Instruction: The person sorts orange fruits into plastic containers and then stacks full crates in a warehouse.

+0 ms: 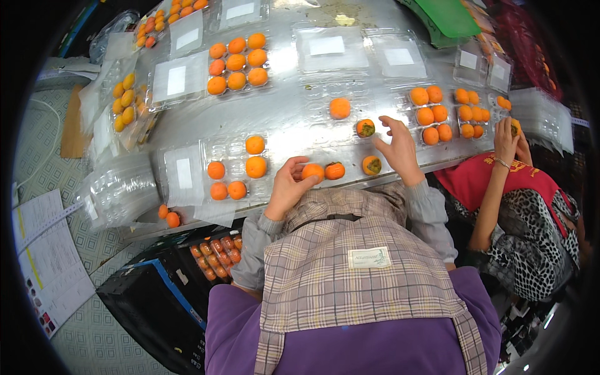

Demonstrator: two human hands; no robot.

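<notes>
My left hand (289, 183) has its thumb and fingers around an orange persimmon (313, 172) at the table's near edge. Touching that fruit or very close to it is a second persimmon (334, 170). My right hand (398, 149) is empty, fingers apart, just right of a persimmon (365, 127) with its green calyx showing. Below it lies another calyx-up persimmon (371, 165). One more persimmon (340, 108) sits in a clear plastic tray (318, 96) farther back. Left of my left hand, an open clear clamshell tray (225, 154) holds several persimmons in some of its cups.
A filled tray of persimmons (236, 62) stands at the back left. Stacked clear trays (124, 187) lie at the left end. On the right, a co-worker's hands (506, 140) hold a persimmon beside part-filled trays (429, 115). Black crates (154, 290) stand below the table edge.
</notes>
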